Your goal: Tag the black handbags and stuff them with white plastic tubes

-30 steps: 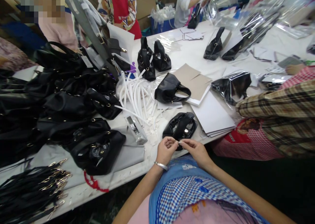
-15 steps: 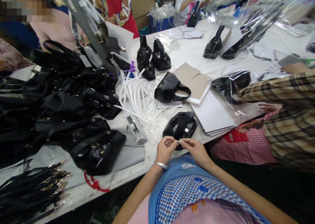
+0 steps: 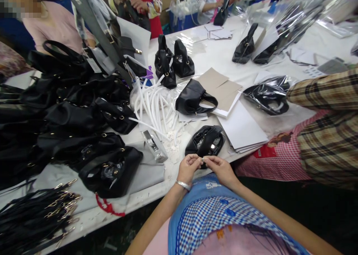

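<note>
Newly visible bag handle (image 3: 285, 108) beyond hands (image 3: 222, 168)

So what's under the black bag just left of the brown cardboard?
Below the black bag, a white sheet pokes out at the near edge; whatever lies farther underneath is covered.

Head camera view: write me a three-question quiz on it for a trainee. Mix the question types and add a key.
1. True or false: the left hand and the right hand are spread flat.

2. Which is nearest to the two hands?
A) a red ribbon
B) a black handbag
C) black straps with gold clasps

3. Fill in: the loose white tubes lie to the ____ of the brown cardboard sheets, as seen in the picture.

Key:
1. False; both pinch what seems a tiny item, too small to identify.
2. B
3. left
</note>
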Available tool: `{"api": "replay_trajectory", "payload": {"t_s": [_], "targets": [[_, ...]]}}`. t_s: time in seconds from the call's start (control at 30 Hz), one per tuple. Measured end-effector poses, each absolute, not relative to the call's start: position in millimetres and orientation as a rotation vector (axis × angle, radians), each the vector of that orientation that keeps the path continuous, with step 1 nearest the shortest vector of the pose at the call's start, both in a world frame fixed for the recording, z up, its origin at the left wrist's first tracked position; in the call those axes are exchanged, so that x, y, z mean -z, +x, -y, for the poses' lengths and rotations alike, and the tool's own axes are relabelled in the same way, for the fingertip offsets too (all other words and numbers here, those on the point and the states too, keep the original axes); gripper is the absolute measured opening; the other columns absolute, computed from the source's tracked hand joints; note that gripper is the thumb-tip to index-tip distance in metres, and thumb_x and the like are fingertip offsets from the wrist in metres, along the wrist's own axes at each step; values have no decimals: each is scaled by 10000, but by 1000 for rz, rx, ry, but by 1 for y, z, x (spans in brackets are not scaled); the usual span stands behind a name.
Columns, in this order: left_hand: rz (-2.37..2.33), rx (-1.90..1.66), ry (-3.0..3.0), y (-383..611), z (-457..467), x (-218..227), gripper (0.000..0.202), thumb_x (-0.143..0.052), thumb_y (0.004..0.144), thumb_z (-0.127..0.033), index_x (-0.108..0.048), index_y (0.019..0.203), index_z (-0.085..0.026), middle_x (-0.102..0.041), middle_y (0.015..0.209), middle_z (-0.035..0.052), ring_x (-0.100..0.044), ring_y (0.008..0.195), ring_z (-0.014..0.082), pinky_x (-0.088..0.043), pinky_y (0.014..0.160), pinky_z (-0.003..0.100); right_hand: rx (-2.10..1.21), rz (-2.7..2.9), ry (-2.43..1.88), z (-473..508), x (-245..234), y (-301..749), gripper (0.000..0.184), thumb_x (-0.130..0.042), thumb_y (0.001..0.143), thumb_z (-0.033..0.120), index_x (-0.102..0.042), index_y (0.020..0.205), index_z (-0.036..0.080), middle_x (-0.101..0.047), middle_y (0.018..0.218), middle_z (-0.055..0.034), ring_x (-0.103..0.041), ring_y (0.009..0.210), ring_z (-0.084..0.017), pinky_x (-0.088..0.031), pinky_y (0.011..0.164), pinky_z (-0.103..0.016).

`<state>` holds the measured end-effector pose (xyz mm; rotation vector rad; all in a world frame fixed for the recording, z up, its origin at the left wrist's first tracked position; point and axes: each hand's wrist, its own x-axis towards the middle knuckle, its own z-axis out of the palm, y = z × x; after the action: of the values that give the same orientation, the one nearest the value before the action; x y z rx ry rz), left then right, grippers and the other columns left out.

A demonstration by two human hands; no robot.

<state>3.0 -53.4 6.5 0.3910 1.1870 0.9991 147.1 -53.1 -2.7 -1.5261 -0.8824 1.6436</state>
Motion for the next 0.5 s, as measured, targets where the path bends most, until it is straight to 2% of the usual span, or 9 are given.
{"api": "replay_trajectory", "payload": {"t_s": [0.17, 0.3, 0.5], "targets": [[-1235, -992, 527, 2, 52, -10, 299, -747, 655, -320, -585, 812, -124, -662, 694, 39, -629, 654, 126, -475, 585, 210, -1610, 988, -1578, 51, -9, 146, 345, -680, 716, 457, -711, 887, 159, -722, 899, -70, -648, 832, -192, -505, 790, -310], [-1367, -1012, 742, 2, 54, -18, 245, -720, 688, -312, -598, 792, -127, -683, 743, 63, -658, 703, 150, -518, 664, 245, -1497, 1096, -1597, 51, -13, 143, 341, -657, 733, 460, -711, 880, 157, -720, 904, -79, -652, 849, -217, -510, 799, -340], [-1332, -963, 767, 5, 64, -26, 223, -627, 766, -223, -585, 969, -140, -703, 930, 102, -679, 864, 171, -528, 793, 275, -1213, 1372, -1614, 52, -16, 141, 267, -590, 804, 411, -709, 879, 184, -709, 869, -59, -640, 819, -203, -493, 769, -324]]}}
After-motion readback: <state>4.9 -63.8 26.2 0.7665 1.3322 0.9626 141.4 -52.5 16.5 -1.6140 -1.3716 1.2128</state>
